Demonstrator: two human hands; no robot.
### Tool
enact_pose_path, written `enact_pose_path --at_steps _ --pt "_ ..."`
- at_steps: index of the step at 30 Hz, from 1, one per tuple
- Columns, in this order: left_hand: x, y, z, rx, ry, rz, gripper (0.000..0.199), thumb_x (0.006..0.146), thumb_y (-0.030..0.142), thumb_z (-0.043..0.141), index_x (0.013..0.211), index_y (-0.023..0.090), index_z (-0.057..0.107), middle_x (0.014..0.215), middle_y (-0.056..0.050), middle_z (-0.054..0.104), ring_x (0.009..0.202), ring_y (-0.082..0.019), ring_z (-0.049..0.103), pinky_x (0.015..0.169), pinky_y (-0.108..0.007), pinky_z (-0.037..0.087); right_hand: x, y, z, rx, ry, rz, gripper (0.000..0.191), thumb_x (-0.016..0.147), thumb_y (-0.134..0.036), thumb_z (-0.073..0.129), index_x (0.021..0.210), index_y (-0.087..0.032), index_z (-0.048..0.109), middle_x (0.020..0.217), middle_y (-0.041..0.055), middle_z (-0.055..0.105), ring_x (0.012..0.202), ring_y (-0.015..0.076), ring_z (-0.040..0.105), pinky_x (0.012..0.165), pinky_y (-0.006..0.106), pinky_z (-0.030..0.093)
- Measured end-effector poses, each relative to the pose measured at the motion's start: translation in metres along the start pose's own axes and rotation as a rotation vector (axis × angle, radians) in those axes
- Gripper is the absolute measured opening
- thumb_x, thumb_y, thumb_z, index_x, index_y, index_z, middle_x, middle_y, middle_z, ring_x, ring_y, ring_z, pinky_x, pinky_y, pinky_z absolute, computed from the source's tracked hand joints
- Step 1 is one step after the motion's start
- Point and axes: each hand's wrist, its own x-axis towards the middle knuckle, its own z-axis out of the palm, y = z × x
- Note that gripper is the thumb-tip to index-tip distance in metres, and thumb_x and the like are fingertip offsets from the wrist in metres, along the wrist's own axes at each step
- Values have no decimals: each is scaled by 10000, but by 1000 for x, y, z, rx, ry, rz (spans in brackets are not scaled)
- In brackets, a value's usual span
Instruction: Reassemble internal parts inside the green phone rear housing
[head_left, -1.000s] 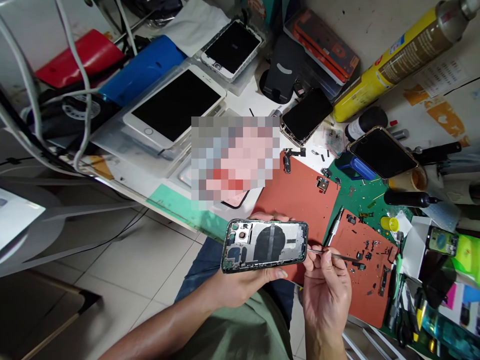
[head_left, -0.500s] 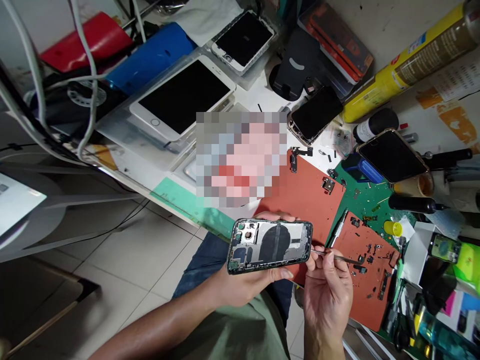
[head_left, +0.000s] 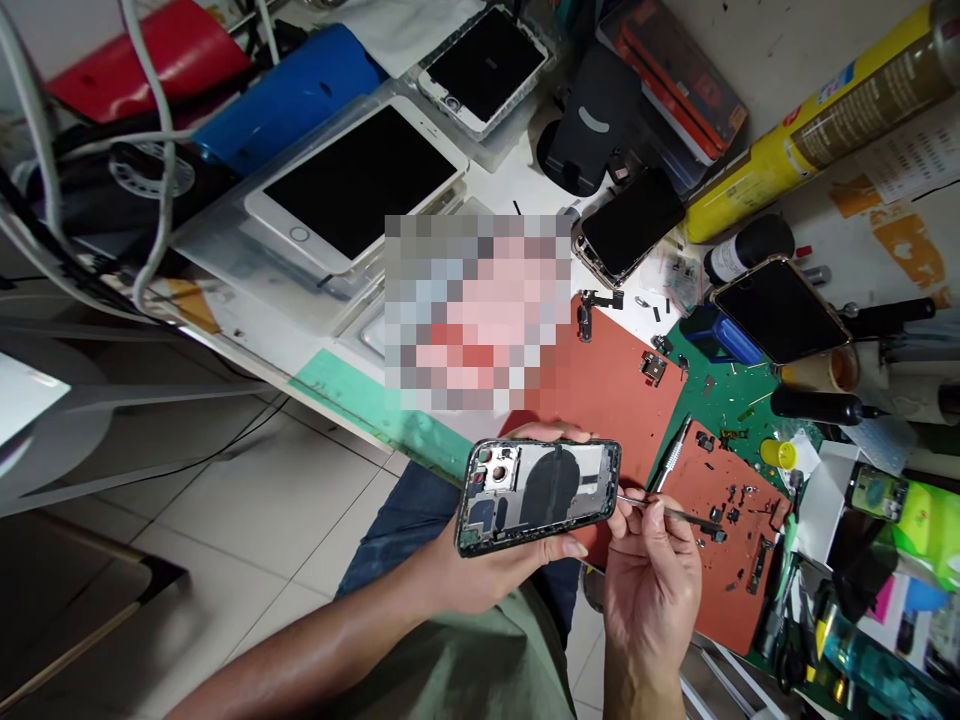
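My left hand (head_left: 491, 575) is wrapped round an emptied phone housing (head_left: 551, 487), thumb along the near edge and fingers along the far one. The inside of the housing faces up, with a dark round pad and camera openings at its left end. In a pinch, my right hand (head_left: 652, 560) holds a thin metal tool (head_left: 686, 517) like tweezers or a pry tool; its exact kind is unclear. One end of the tool meets the right edge of the housing. Just beyond the right hand lies a silver screwdriver (head_left: 670, 455).
Orange mats (head_left: 622, 370) carry small phone parts (head_left: 652, 368). Behind them are phones with dark screens (head_left: 634, 228) and a white phone screen (head_left: 367, 180). A yellow spray can (head_left: 817, 110), bottles and scissors (head_left: 791, 650) crowd the right side. One patch is pixelated.
The view has shifted slightly. The housing is tilted a little differently in my left hand, and the tool's outer end points slightly lower. Both grips are kept.
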Motion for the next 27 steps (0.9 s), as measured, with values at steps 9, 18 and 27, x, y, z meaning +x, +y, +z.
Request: enact_pose_path --at_steps 9,18,27 --pt "-4 -6 9 -54 158 -6 849 923 268 866 1652 351 441 1643 -101 582 1565 -345 521 1326 -551 438 -8 0 -12 -244 -47 -313 73 1030 -216 743 1077 -204 799 1016 56 850 948 259 865 874 447 750" --pt "-8 -14 10 23 66 -122 936 898 283 904 1683 435 415 1684 -76 541 1609 -363 452 1284 -558 477 3 10 -33 -749 -499 -875 591 889 113 706 1392 -197 709 1256 115 828 1162 279 823 983 446 736" --pt "1 -8 10 106 24 9 968 907 202 883 1708 412 382 1684 -101 529 1574 -355 504 1232 -495 553 11 8 -33 -812 -590 -855 549 955 54 653 1430 -220 684 1314 131 812 1226 291 797 987 423 729"
